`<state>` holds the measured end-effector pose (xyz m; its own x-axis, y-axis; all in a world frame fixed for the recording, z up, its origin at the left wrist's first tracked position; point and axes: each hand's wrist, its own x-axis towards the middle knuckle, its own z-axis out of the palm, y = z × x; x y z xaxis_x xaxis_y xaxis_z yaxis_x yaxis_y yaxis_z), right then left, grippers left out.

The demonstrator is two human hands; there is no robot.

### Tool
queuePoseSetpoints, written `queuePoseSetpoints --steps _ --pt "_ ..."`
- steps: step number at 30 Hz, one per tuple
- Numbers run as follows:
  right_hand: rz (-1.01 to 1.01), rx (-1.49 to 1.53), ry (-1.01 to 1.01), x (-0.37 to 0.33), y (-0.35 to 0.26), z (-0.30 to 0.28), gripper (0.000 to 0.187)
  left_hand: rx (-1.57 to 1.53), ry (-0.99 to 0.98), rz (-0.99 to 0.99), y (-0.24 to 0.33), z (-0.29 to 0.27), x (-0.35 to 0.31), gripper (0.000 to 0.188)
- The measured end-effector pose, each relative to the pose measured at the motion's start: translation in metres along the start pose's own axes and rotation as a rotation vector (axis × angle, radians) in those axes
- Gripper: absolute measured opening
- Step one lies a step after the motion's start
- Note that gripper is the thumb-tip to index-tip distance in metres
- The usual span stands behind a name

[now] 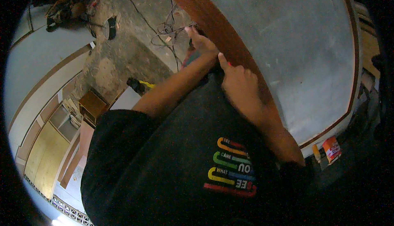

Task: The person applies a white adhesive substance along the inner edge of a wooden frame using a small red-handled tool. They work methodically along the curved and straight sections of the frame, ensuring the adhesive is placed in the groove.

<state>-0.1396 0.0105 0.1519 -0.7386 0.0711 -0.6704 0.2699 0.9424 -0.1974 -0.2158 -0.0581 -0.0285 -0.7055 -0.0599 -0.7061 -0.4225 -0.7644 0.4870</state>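
Observation:
A large grey panel (312,62) with a wide reddish-brown wooden edge (223,29) rises along the right of my body. At this brown edge my left hand (204,44) reaches away from me, one digit stretched out; its other fingers are mostly hidden, and a dark thing shows close by them. My right hand (242,82) lies just nearer, beside the brown edge, its fingers curled and one digit pointing at my left wrist. A bit of something small and red (229,63) shows at its fingers; the kind cannot be made out.
Loose dark cable (166,31) lies coiled on the stained concrete floor (131,62) beyond my left arm. Left of that arm are a black and yellow tool (139,85) and a brown wooden box (93,103). An orange packet (331,149) stands at right.

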Motion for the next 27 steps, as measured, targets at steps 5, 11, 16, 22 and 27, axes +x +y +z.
queuePoseSetpoints --steps 5,11,16,22,27 --pt "-0.057 -0.011 0.005 -0.017 0.012 0.008 0.053 0.009 -0.155 0.031 -0.003 -0.004 -0.017 0.099" --pt "-0.053 -0.003 0.031 -0.019 0.024 0.022 0.051 0.217 -0.038 0.034 -0.018 -0.013 -0.026 0.098" --pt "-0.05 -0.036 0.04 -0.024 0.023 0.022 0.05 0.059 -0.086 -0.026 -0.02 -0.013 -0.035 0.092" --pt "-0.073 -0.082 0.043 -0.036 0.039 0.028 0.052 0.24 -0.053 0.091 -0.031 -0.008 -0.053 0.09" --pt "-0.047 -0.036 0.045 -0.02 0.034 0.032 0.052 0.032 -0.094 0.018 -0.036 -0.008 -0.047 0.092"
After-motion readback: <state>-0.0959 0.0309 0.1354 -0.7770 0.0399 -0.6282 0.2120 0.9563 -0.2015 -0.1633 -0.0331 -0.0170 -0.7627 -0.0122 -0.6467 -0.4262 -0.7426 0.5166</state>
